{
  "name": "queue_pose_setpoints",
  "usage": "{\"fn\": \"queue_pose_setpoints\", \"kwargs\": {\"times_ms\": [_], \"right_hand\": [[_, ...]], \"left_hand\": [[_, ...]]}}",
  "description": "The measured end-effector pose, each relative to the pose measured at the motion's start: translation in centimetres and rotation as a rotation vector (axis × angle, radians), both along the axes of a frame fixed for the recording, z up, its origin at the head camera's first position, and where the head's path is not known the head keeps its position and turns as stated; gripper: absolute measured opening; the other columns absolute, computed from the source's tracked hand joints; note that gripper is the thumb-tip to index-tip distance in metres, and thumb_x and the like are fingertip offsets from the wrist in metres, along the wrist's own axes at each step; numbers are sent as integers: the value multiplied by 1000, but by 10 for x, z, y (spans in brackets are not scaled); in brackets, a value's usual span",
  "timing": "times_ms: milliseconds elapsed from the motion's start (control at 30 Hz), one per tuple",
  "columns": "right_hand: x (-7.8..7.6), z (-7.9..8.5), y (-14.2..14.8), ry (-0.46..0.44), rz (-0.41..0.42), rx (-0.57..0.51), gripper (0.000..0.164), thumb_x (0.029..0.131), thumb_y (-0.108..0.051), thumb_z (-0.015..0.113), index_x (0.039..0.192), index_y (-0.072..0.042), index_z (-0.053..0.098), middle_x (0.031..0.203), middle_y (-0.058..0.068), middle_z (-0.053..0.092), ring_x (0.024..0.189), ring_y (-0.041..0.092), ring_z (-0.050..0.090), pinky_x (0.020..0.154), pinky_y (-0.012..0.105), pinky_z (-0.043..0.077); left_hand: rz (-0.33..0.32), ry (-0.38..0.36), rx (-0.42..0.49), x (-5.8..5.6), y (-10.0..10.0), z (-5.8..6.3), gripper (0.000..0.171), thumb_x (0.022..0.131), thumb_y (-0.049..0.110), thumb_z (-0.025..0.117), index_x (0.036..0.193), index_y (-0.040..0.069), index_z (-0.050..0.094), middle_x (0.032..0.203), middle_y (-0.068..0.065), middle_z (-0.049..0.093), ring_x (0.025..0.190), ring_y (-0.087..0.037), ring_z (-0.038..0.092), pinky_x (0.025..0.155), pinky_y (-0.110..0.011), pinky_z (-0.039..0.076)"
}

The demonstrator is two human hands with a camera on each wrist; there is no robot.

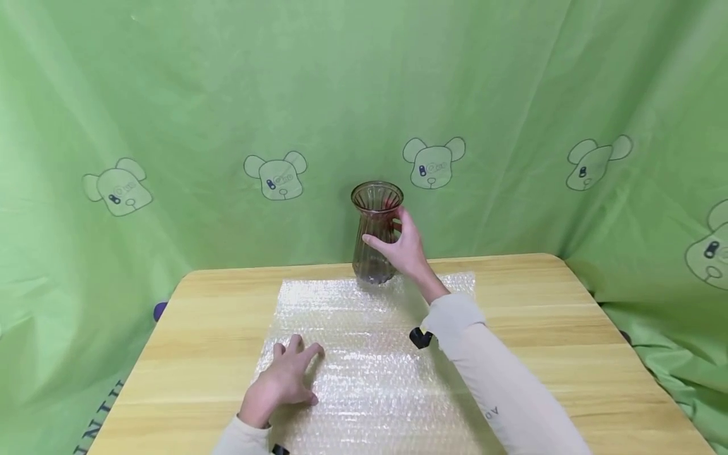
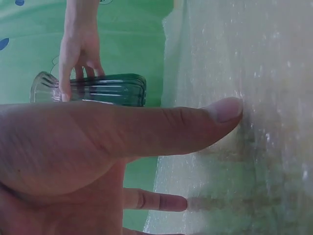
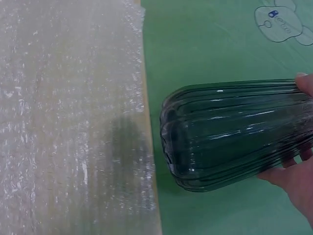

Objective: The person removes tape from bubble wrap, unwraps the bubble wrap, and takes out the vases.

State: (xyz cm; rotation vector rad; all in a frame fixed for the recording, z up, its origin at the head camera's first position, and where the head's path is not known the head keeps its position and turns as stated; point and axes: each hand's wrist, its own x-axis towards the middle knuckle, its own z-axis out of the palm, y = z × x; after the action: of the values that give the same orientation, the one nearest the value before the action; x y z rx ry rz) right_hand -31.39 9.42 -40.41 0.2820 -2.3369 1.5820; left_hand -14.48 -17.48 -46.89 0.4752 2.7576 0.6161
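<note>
A dark-tinted clear glass vase (image 1: 368, 256), ribbed and flared at its rim, stands upright in my right hand (image 1: 407, 251) at the far edge of the table. Thumb and fingers go round its upper part below the rim. In the right wrist view the base of the vase (image 3: 215, 139) shows close over the far edge of the bubble wrap. A sheet of bubble wrap (image 1: 387, 385) lies flat on the table. Over its left side, my left hand (image 1: 284, 377) is spread with its fingertips at the sheet, holding nothing; its thumb (image 2: 186, 129) points along the wrap in the left wrist view.
The wood-grain table (image 1: 210, 328) shows on both sides of the wrap. Right behind its far edge hangs a green curtain (image 1: 341, 82) with printed bear heads, which also runs down the left and right sides.
</note>
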Motion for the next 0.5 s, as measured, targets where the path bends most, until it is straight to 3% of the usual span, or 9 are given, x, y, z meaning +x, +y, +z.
{"fn": "queue_pose_setpoints", "kwargs": {"times_ms": [500], "right_hand": [[-17, -35, -3, -38, -50, -24, 86, 81, -29, 88, 152, -13, 41, 146, 10, 50, 135, 30, 48, 114, 50, 42]], "left_hand": [[14, -13, -5, 4, 5, 0, 78, 57, 17, 98, 125, 23, 59, 139, -23, 42, 122, -56, 40, 64, -64, 60]]}}
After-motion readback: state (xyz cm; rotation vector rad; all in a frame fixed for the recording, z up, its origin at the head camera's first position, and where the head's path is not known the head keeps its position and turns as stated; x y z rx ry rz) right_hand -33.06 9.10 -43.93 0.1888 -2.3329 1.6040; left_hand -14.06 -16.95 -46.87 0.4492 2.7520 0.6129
